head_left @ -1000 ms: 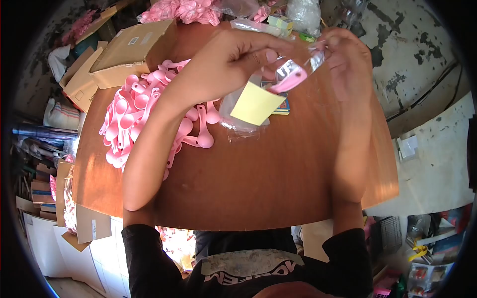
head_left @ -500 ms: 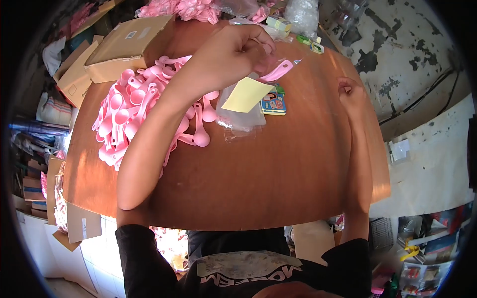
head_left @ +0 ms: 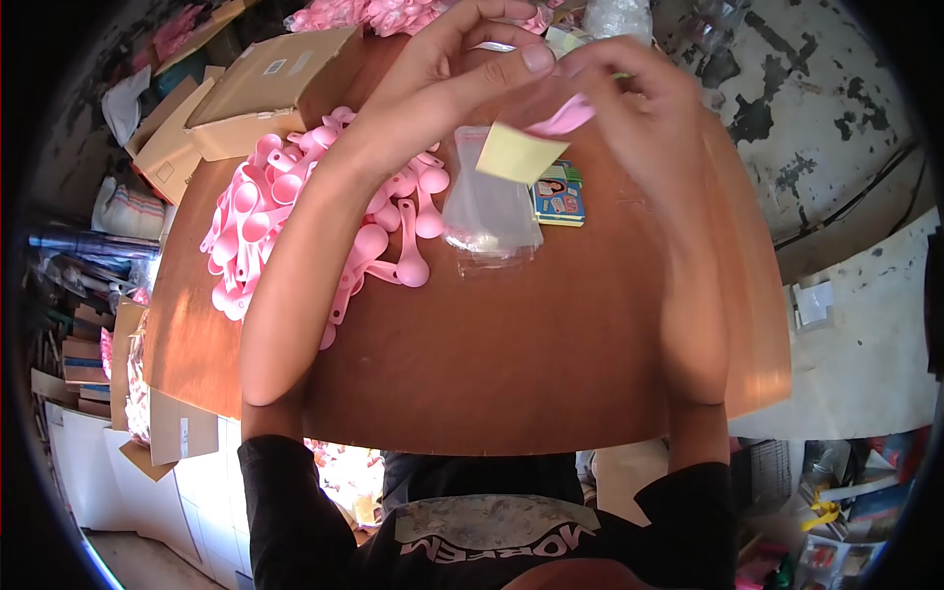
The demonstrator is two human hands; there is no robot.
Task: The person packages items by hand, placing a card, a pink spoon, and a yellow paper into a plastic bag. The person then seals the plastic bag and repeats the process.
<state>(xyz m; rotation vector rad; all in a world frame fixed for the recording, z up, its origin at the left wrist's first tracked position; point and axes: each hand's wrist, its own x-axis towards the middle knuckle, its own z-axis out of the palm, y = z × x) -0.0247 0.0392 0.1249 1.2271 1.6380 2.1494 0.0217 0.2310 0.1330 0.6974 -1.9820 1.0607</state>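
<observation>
My left hand (head_left: 462,74) and my right hand (head_left: 634,108) meet above the far part of the table, thumbs and fingers at the top of what looks like a thin clear plastic bag. A yellow card (head_left: 521,154) and a pink spoon (head_left: 565,116), only its handle showing, hang below the fingers. Motion smears the right hand. Beneath lies a stack of clear bags (head_left: 492,211), with a blue printed booklet or card pack (head_left: 560,202) beside it. Left of these, partly behind my left forearm, is a heap of pink measuring spoons (head_left: 258,211).
A closed cardboard box (head_left: 280,84) stands at the table's back left. Pink bagged items (head_left: 369,15) and a clear plastic bundle (head_left: 619,18) lie along the far edge. An open carton (head_left: 182,433) is at the lower left, and a peeling wall (head_left: 787,98) rises at right.
My right hand has come in from the right side to meet the left. The left hand's fingers have spread somewhat, and the yellow card and pink spoon have shifted right and tilted.
</observation>
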